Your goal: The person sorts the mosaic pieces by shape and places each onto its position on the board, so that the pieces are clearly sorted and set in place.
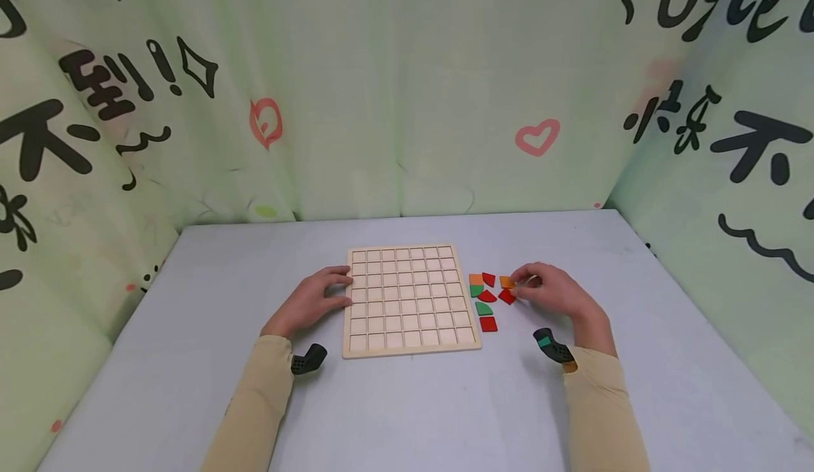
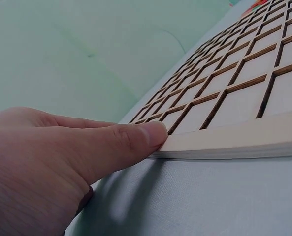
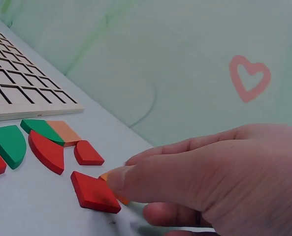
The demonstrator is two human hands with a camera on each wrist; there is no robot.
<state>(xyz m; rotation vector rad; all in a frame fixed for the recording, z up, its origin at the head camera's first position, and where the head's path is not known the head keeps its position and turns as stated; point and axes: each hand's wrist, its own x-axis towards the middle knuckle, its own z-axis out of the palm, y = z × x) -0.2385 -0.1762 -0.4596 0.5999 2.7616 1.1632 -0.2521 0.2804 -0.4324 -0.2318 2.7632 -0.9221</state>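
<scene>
A pale wooden grid board (image 1: 407, 299) lies flat on the table, its square cells bare. My left hand (image 1: 316, 295) rests at its left side; in the left wrist view the thumb (image 2: 153, 133) lies along the rim with straight fingers behind it. To the right of the board, my right hand (image 1: 553, 290) pinches an orange piece (image 1: 506, 281) at the far end of a loose group. In the right wrist view the thumb covers much of that piece. Right beside it is a red diamond-shaped piece (image 3: 94, 191), close to the thumb tip.
Between board and right hand lie red curved pieces (image 3: 46, 151), green pieces (image 3: 8, 144), a lighter orange piece (image 3: 63, 132) and a red square-like piece (image 1: 488, 324). Printed pale green curtains (image 1: 394, 104) surround the white table (image 1: 407, 415) at the back and sides.
</scene>
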